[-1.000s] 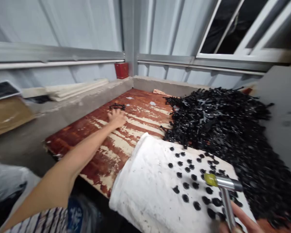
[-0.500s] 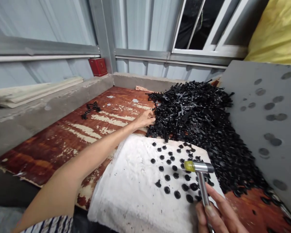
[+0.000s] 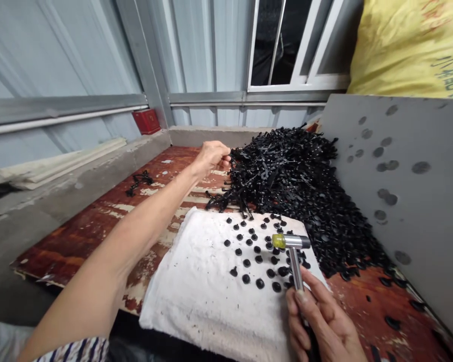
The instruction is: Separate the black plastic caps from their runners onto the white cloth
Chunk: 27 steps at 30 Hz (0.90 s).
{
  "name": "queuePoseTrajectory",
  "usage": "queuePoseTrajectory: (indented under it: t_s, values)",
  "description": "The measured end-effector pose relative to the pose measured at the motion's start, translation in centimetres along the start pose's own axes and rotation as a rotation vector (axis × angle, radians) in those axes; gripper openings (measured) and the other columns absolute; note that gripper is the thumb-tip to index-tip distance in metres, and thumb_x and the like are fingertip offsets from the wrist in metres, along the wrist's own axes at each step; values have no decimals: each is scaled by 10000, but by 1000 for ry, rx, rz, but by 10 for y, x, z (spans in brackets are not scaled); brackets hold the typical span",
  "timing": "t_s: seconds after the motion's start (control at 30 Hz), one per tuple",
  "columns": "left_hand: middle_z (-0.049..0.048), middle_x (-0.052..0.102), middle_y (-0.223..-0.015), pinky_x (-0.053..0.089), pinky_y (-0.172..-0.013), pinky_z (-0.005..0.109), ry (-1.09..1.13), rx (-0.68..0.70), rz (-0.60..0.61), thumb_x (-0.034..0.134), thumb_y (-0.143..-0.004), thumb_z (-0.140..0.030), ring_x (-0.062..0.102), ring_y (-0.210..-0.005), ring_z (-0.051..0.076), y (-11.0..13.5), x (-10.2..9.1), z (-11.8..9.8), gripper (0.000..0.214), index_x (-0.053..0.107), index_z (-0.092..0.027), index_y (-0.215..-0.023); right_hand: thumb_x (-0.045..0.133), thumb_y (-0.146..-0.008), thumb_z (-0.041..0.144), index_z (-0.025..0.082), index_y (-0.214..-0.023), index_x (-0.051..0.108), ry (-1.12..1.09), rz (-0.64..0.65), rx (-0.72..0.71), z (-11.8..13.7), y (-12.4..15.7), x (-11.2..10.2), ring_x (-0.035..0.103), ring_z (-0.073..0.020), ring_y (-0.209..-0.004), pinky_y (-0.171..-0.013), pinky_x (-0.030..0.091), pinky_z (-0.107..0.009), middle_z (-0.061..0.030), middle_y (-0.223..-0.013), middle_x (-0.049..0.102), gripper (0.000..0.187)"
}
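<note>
My right hand grips a small mallet with a metal head, one yellow end and one dark end. Its head is over a folded white cloth, on which several round black pieces with short stubs stand apart. At the left edge of a large heap of black rubber-like parts, my left hand is closed, fingertips curled together. Whatever is between those fingertips is hidden against the dark heap. Below that hand, several stalk-like black strips stick out of the heap towards the cloth.
Worn reddish board carries everything, with a low concrete ledge along its left and back. A grey panel leans on the right, a yellow sack behind it. Small black scraps lie on the left; a red box sits in the corner.
My left hand has risen up and back along the heap's left edge. Black strips now spread out where it was. My right hand still holds the mallet over the cloth; the view has shifted.
</note>
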<state>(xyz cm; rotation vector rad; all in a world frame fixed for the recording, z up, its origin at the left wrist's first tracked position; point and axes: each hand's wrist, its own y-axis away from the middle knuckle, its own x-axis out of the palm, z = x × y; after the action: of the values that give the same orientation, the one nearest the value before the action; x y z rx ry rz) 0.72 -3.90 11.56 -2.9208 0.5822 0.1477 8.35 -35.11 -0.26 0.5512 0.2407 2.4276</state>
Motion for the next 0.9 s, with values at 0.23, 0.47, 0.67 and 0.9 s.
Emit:
queuePoseTrajectory:
  t_s: [0.23,0.47,0.67,0.9]
  values:
    - [22,627,-579,517,-486,249,351,-459,174,554,-833,-79,574,-443,104,92,-5,2,147,578,-120,-694,803,-676,537,218,-865,484,15,125,-116,-2,-14,-10,339,-36,-351,-267,330,-151,94,-582,482,489]
    - [46,639,-573,499,-411,237,458,-791,211,494,-889,-47,583,-418,121,176,8,19,232,587,-110,-686,733,-788,469,219,-988,516,154,175,-193,5,0,-12,428,-70,-405,-318,370,-157,88,-563,501,386]
    - [63,658,-581,533,-425,245,530,-871,220,455,-925,-55,608,-427,130,206,10,28,284,608,-88,-688,732,-799,416,212,-929,522,207,150,-298,6,14,-4,434,-61,-382,-305,393,-157,80,-582,538,320]
    - [58,685,-641,585,-529,267,600,-701,388,557,-873,-55,657,-507,138,230,3,36,120,614,-86,-773,707,-810,486,225,-884,509,130,184,-289,2,16,-4,487,-57,-392,-290,386,-163,36,-763,637,336]
